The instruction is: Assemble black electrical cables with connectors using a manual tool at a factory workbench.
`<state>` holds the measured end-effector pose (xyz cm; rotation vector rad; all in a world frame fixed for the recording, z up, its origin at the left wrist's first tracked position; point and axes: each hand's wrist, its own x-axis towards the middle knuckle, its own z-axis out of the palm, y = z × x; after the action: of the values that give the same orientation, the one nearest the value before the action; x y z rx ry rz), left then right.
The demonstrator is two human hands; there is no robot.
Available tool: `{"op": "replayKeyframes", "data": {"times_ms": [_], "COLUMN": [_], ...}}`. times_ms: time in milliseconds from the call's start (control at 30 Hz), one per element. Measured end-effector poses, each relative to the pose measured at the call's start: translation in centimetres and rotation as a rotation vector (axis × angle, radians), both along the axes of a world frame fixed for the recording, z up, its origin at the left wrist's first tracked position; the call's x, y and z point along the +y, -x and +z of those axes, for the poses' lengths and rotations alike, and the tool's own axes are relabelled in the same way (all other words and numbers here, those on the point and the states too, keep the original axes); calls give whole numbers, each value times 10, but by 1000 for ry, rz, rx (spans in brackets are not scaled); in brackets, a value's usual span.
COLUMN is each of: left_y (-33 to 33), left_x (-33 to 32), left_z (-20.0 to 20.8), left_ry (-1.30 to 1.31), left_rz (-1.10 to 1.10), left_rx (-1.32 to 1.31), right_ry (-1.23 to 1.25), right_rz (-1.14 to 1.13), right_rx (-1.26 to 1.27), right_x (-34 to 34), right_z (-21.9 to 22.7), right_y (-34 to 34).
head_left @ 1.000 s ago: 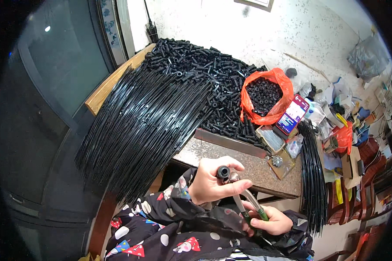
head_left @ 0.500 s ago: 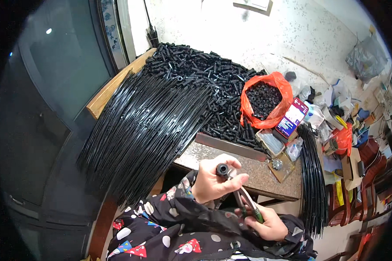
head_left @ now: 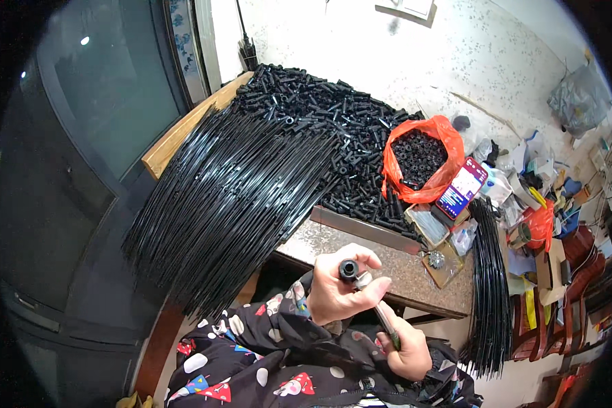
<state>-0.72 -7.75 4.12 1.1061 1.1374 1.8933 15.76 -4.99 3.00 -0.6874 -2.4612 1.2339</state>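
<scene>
From afar I see the table (head_left: 418, 273) bearing rods (head_left: 231, 204), laid parallel perhaps for easy picking, and a tube heap (head_left: 319, 105). A red bag (head_left: 418, 195) likely keeps small parts (head_left: 420, 156) separate; a strip (head_left: 367, 231) seems to fence the heap. The right hand (head_left: 409, 350) grips the pliers (head_left: 387, 322) by the handles; the left hand (head_left: 330, 296) curls around one tube (head_left: 349, 270), open end up, apparently steadying it beside the pliers' head.

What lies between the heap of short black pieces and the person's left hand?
The head view shows a metal strip, then speckled tabletop, between the heap of pieces and the left hand.
</scene>
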Motion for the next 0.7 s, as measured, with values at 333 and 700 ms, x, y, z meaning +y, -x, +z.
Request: {"op": "replayKeyframes", "data": {"times_ms": [333, 700], "left_y": [3, -1], "left_x": [-2, 0], "left_z": [-4, 0], "left_ry": [-96, 23], "left_rz": [-39, 10], "left_rx": [41, 38], "right_ry": [-293, -13], "right_rz": [-46, 30], "right_rx": [66, 54], "right_x": [-3, 1], "right_z": [1, -4], "right_y": [-1, 4]}}
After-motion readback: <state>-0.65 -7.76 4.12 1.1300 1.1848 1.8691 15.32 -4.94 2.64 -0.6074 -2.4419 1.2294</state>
